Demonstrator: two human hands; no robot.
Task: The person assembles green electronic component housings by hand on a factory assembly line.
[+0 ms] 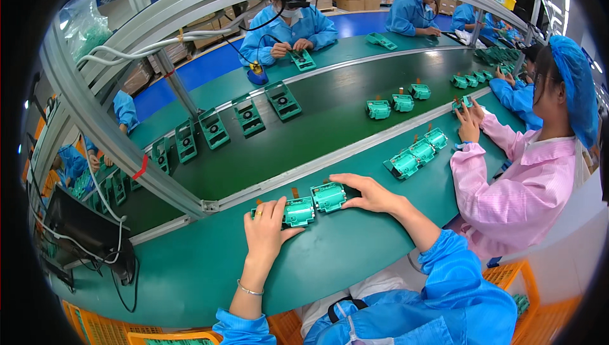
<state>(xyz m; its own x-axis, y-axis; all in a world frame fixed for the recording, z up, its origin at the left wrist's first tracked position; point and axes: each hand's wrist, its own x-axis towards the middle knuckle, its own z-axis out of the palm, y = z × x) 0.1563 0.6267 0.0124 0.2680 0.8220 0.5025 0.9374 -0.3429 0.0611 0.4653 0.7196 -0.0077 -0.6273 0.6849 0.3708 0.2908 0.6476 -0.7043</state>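
My left hand (265,226) lies flat, fingers spread, touching the left green plastic housing (298,212) from 8 o'clock – not clamped. My right hand (368,194) rests open against the second green housing (328,196) from 3 o'clock. Both housings sit side by side, touching, on the green worktop (190,275) near its far edge. At 2 o'clock a row of three housings (419,151) lies before a person in pink (520,186).

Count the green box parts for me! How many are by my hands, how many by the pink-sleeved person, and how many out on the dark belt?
By the left hand and right hand: 2 green housings
By the pink-sleeved person's hand: 3 green housings
Middle of the dark belt: 3 green housings
Total: 8
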